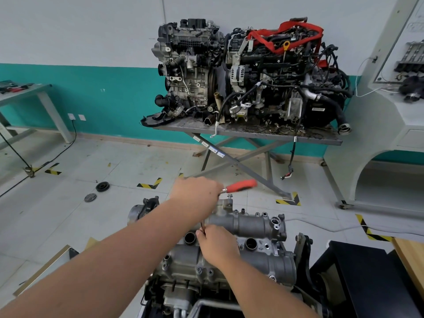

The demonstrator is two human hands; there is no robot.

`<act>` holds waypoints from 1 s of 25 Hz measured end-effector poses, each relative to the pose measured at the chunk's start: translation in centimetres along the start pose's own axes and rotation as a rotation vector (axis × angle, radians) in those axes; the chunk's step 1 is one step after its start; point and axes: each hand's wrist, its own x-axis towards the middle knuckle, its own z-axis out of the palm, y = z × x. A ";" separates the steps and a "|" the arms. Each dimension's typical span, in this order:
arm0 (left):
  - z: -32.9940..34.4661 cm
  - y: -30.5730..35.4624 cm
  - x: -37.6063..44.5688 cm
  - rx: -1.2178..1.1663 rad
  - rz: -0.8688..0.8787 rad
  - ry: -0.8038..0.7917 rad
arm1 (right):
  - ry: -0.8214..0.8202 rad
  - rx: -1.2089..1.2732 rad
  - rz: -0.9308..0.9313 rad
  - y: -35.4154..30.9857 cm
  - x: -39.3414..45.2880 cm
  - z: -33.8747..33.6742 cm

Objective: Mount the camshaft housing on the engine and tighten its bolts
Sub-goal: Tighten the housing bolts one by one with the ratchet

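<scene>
The camshaft housing (241,239) sits on top of the engine (206,278) in the lower centre of the view, with two round bores open on its upper face. The left hand (195,191) is above the far end of the housing, its fingers curled round a ratchet wrench (241,186); the wrench's red handle projects to the right of the fist and appears blurred. The right hand (218,245) rests on the middle of the housing, between the two bores, its fingers pressed together and pinching a thin dark shaft (202,226) that rises toward the left hand. Whether that shaft joins the wrench cannot be told, as the left hand covers the junction.

Beyond, by the wall, a grey metal surface (316,137) on crossed legs carries two complete engines (247,72), side by side and touching; the right one is draped with a red strap (298,35). Two dark round parts (96,191) lie on the tiled floor at left.
</scene>
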 end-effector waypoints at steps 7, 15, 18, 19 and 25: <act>5.6 -0.5 -2.2 -0.042 0.119 0.891 | 0.002 -0.001 0.002 -0.1 0.1 -0.1; 7.2 2.8 -3.3 -1.346 -0.126 0.587 | 0.021 0.028 -0.027 -0.2 0.2 0.0; 6.2 3.1 -2.5 -1.707 -0.364 0.413 | -0.029 0.019 0.072 -0.1 0.2 -0.3; 6.0 2.8 -2.2 -1.814 -0.430 0.350 | -0.028 0.028 0.075 -0.1 0.2 -0.3; 3.4 -0.2 -0.8 -1.786 -0.609 0.004 | -0.034 0.016 0.079 -0.2 0.2 -0.2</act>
